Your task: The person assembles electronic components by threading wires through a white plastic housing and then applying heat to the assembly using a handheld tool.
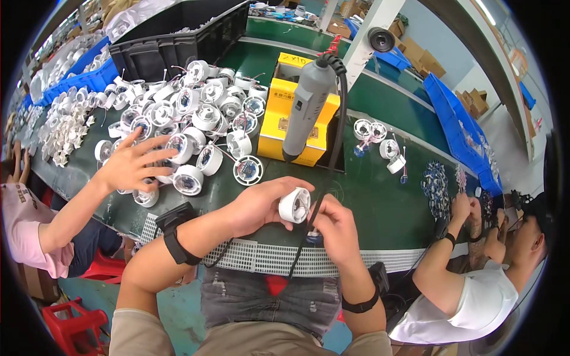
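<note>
My left hand (261, 207) grips a white round plastic housing (294, 205), tilted so that its open side turns toward the right. Close beside it, my right hand (337, 228) has its fingers pinched together; what they hold is too small and covered to make out. Just below those fingers a small dark blue part (314, 238) shows. A black cable runs down in front of the housing and the right fingertips. Beyond the hands, a grey electric screwdriver (310, 107) hangs upright before a yellow fixture (292, 127).
White housings with wires and boards (202, 115) are heaped at left, where a co-worker's hand (133, 163) reaches in. A black bin (172, 53) stands behind. At right lie a few housings (389, 149), a heap of small blue parts (436, 190) and another co-worker (469, 285).
</note>
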A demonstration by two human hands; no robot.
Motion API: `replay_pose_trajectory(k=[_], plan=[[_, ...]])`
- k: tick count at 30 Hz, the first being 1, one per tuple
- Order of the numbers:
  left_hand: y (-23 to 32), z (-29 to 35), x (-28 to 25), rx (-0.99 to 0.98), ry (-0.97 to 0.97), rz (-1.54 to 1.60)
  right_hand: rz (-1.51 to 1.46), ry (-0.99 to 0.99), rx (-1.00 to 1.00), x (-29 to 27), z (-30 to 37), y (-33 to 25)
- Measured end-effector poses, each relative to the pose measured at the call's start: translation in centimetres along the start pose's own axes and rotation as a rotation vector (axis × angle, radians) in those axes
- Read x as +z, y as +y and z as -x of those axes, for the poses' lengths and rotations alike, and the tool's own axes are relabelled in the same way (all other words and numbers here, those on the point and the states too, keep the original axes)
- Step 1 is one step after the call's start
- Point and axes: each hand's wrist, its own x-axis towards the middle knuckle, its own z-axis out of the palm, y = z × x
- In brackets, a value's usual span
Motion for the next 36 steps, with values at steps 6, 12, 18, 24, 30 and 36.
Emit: replay_pose_trajectory(k=[6,12,18,24,30,36], plan=[[0.0,0.3,0.4,0.033,-0.038,-0.049,-0.035,0.140,0.029,0.9,0.4,-0.6],[-0.3,0.1,0.6,0.203,0.041,-0.078,0.723,0.258,-0.496,0.1,1.3,-1.4],[-0.6,0.4,0.5,0.229,-0.088,0.071,0.131,0.266,-0.250,0.4,1.0,-1.3],[-1.8,-0.4,-0.1,0.241,-0.213,0.140,-0.031,0.156,-0.174,1.7,0.3,-1.4],[-1.4,0.1,0.4,0.228,-0.190,0.122,-0.116,0.289,-0.094,2.7,0.7,-1.2],[-1.4,0.3,0.4,0.194,-0.169,0.052,0.040,0.315,-0.203,2.9,0.9,-0.2]])
